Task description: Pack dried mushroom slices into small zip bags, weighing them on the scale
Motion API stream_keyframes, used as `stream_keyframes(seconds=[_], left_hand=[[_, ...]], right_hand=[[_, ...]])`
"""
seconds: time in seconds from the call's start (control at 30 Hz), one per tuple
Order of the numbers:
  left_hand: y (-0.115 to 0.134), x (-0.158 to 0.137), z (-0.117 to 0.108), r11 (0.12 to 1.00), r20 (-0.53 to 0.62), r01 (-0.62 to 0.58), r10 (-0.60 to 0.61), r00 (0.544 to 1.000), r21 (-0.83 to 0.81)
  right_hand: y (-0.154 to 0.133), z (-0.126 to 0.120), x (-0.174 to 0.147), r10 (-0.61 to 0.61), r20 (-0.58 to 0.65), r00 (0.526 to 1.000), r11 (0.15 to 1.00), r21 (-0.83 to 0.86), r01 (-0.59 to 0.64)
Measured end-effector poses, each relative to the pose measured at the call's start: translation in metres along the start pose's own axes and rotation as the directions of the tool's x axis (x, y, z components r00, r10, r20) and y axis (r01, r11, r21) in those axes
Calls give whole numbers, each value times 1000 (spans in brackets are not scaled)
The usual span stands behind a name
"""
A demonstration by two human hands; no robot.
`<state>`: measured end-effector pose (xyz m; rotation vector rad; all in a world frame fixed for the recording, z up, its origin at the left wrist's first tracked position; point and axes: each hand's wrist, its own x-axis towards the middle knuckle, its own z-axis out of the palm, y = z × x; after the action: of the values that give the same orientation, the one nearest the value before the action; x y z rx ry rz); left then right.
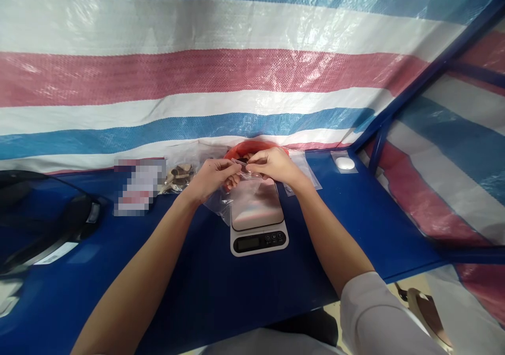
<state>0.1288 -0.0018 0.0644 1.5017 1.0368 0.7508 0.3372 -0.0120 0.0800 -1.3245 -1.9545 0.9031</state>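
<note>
Both my hands pinch the top edge of a clear plastic bag (245, 193) above a kitchen scale (258, 213). My left hand (215, 177) grips the bag's left side, fingers closed. My right hand (272, 164) pinches the right side of the same edge. The bag hangs down in front of the scale's shiny plate; what it holds, if anything, I cannot make out. Behind my hands is a red-orange container (252, 145) with dark pieces in it, partly hidden by my fingers. The scale's dark display shows no reading that I can make out.
Left of my hands lies a clear bag of brownish dried pieces (179, 177). More flat clear bags (305, 173) lie to the right. A white round object (345, 163) rests farther right on the blue table (205, 292). A black item (47, 218) stands at the left; striped sheeting hangs behind.
</note>
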Motion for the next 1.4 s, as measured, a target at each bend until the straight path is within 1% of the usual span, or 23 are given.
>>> stream_keyframes(seconds=[0.1, 0.2, 0.27, 0.33, 0.43, 0.5, 0.6, 0.67, 0.7, 0.8, 0.9, 0.97, 1.07, 1.17, 1.23, 1.33, 1.4], left_hand=[[5, -3, 0, 999, 26, 0, -1, 1000, 47], [10, -5, -2, 994, 32, 1, -5, 999, 106], [12, -6, -6, 982, 19, -13, 10, 1000, 187], [12, -7, -10, 946, -16, -46, 54, 998, 322], [10, -7, -13, 842, -81, -93, 160, 984, 532], [8, -7, -11, 797, -111, -121, 229, 967, 592], [5, -7, -3, 756, -143, -189, 349, 926, 627], [2, -6, 4, 723, -134, -242, 420, 898, 647], [0, -6, 8, 712, -119, -263, 438, 891, 651], [-7, -5, 20, 712, -85, -264, 413, 907, 651], [-14, -5, 33, 732, -115, -187, 342, 933, 656], [-18, -5, 39, 740, -148, -142, 312, 939, 658], [-23, -3, 43, 742, -186, -141, 340, 922, 655], [-25, -1, 43, 733, -200, -200, 419, 886, 650], [-24, -1, 41, 731, -206, -227, 451, 869, 643], [-23, -1, 40, 738, -219, -228, 456, 863, 635], [-21, -2, 40, 740, -219, -224, 450, 866, 635]], right_hand=[[2, 3, 1, 1, -17, 1000, 1000, -29, -2], [6, 3, 2, 5, -23, 1000, 1000, 4, -5], [8, 1, 1, 25, -20, 1000, 999, 27, -24], [9, -2, -1, 40, -14, 999, 998, 51, -40], [6, -6, -3, 45, 1, 999, 994, 103, -45], [3, -8, -5, 73, 21, 997, 986, 151, -75], [1, -8, -5, 100, 21, 995, 977, 186, -102], [4, -8, -4, 81, -11, 997, 982, 171, -78], [6, -8, -3, 73, -27, 997, 984, 165, -67], [10, -8, -1, 50, -51, 997, 987, 152, -42], [11, -7, 0, 39, -64, 997, 990, 136, -30], [9, -6, 0, 52, -66, 997, 988, 148, -41], [10, -5, 0, 56, -70, 996, 983, 177, -42], [14, -6, 1, 54, -63, 997, 986, 162, -43], [17, -9, 1, 41, -67, 997, 992, 123, -32], [17, -17, -2, -1, -122, 993, 999, 53, 8], [13, -21, -4, -52, -174, 983, 998, 23, 56]])
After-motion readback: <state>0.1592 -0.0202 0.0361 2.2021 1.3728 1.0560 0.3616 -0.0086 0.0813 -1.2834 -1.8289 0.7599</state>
